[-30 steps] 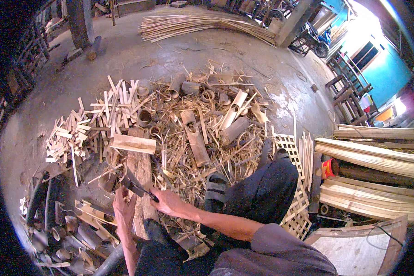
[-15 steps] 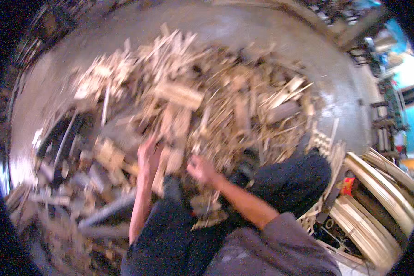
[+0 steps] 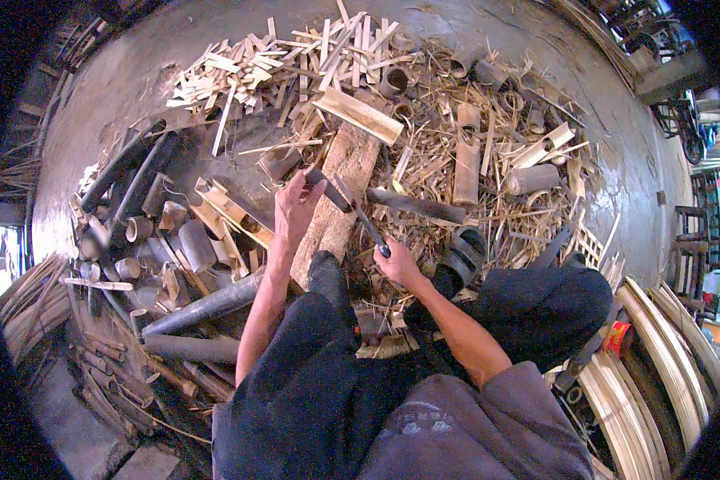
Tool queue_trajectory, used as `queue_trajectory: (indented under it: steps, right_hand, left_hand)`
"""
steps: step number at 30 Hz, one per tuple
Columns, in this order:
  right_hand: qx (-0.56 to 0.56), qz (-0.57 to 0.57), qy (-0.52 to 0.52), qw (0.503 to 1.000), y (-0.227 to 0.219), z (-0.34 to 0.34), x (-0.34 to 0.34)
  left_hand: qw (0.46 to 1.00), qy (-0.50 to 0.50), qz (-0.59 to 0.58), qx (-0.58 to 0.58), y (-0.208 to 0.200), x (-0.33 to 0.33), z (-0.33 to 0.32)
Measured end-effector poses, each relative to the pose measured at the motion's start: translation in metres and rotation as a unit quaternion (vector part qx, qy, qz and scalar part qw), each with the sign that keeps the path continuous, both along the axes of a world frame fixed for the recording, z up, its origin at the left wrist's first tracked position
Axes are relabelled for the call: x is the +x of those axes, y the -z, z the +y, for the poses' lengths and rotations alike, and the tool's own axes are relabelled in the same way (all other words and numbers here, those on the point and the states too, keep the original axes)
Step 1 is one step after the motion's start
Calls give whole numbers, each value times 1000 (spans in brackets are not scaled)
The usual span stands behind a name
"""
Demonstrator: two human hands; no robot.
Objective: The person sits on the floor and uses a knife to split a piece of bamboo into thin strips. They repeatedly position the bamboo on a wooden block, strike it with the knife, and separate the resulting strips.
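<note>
My left hand is closed on a short dark strip of bamboo, held slanting over a worn wooden plank. In my right hand is the dark handle of a knife. Its narrow blade points up and left, with the tip at the lower end of the bamboo strip. Whether blade and strip touch, I cannot tell. A pale split half of bamboo lies across the plank's far end. My shoe is at the plank's near end.
Pale cut slats are heaped at the far left. Shavings and bamboo tubes cover the floor to the right. More dark tubes lie at the left, near a long grey pole. Bundled long strips stand at the lower right.
The blurred view has steadied and shifted. The knife and the dark bamboo strip now show clearly in my hands; my hands have moved up and further apart.
</note>
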State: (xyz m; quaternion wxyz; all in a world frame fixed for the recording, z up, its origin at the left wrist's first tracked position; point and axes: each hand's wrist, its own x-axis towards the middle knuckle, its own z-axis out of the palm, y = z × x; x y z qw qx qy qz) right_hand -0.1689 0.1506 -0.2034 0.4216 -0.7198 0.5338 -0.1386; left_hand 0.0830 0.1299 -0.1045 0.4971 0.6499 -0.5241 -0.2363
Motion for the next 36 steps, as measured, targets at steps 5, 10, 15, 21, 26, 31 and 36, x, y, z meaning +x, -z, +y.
queue_trajectory:
  steps: [5, 10, 15, 21, 26, 31, 36]
  right_hand:
    - [-55, -15, 49, 997, -13, -5, 3]
    - [-180, 99, 35, 978, -82, -46, -26]
    - [-249, 68, -2, 966, -125, -95, -10]
    - [-190, 140, -186, 954, -152, -82, 40]
    - [-220, 144, -250, 932, -128, -81, 44]
    - [-67, 227, -76, 969, -159, -130, 33]
    - [-147, 213, -22, 966, -179, -145, -9]
  left_hand:
    - [994, -8, -32, 100, 98, -13, -21]
    - [930, -83, 348, 89, 58, -50, -17]
    - [853, -19, 510, 111, 4, -23, 25]
    - [932, -77, 255, 246, 7, -24, 57]
    - [991, -43, -21, 127, -19, -51, 46]
    - [944, 19, 122, 306, -79, -51, 72]
    - [917, 106, 270, 274, -63, -47, 80]
